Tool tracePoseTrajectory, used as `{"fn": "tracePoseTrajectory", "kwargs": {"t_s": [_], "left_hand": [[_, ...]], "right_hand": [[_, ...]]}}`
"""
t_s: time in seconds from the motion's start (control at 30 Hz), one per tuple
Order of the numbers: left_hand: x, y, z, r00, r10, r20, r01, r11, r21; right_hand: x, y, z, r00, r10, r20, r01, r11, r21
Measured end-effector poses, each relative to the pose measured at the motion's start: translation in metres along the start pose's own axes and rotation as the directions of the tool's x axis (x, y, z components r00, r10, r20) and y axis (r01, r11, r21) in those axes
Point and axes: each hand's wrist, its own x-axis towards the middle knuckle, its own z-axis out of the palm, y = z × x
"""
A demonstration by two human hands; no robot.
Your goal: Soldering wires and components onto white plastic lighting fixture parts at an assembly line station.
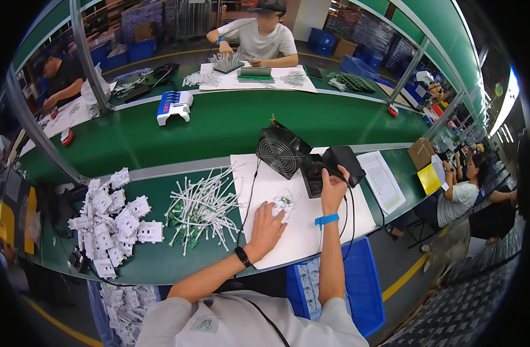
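Note:
My left hand lies on the white work sheet, its fingertips pressed on a small white plastic housing with a bit of green circuit board showing. To the right, my right hand is closed at the black holder, gripping what looks like a corded soldering iron; its tip is hidden. Behind the holder stands a black fan with a round wire guard. Left of my left hand is a loose pile of white wires with green circuit boards among them. Further left, white plastic housings are heaped.
Black cables cross the white sheet. Papers lie at its right. A blue bin and a bag of white housings stand below the bench edge. A blue-and-white dispenser sits on the green divider; a co-worker sits beyond.

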Motion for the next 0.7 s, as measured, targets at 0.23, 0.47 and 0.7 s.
{"fn": "tracePoseTrajectory", "kwargs": {"t_s": [0.23,0.47,0.7], "left_hand": [[0.008,0.005,-0.036,0.988,-0.111,0.105,0.135,0.959,-0.249],[0.033,-0.132,-0.166,0.862,-0.386,-0.327,0.383,0.921,-0.078],[0.045,-0.343,-0.194,0.683,-0.572,-0.455,0.701,0.689,0.185]], "right_hand": [[-0.051,0.008,-0.013,0.999,0.052,-0.01,-0.049,0.986,0.162],[-0.112,0.019,-0.054,0.974,0.146,0.175,-0.176,0.971,0.165],[-0.128,0.019,-0.05,0.963,0.102,0.249,-0.134,0.985,0.111]]}}
